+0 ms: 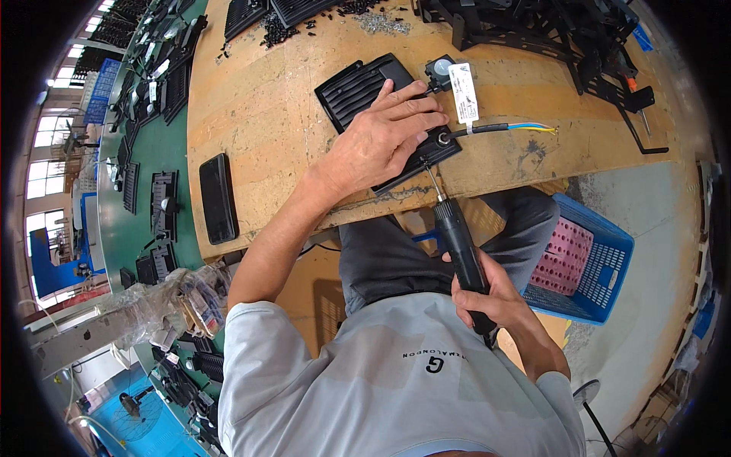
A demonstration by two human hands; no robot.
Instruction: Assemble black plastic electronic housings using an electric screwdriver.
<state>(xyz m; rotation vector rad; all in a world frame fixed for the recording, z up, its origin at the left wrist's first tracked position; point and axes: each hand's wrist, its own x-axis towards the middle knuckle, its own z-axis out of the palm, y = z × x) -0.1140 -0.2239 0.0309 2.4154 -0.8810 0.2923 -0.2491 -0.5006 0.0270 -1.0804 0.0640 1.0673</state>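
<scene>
A black finned housing (354,90), like the body of a floodlight, lies at an angle near the front edge of the wooden table. My left hand (384,137) rests on it with fingers stretched out, covering much of its middle. In my right hand (491,293) is a black electric screwdriver (459,247), its bit reaching the housing's near right edge beside the cable gland. From that gland a black cable (491,129) runs right, ending in coloured bare wires. A white label (463,95) hangs on the cable. A small black part with a round pale lens (439,68) sits at the housing's far corner.
Loose black screws (278,32) and silver screws (384,23) lie at the far side. Black metal frames (525,42) fill the far right. A phone (218,199) lies left. Beyond it runs a green conveyor (145,206) with more housings. A blue crate (623,255) stands below right.
</scene>
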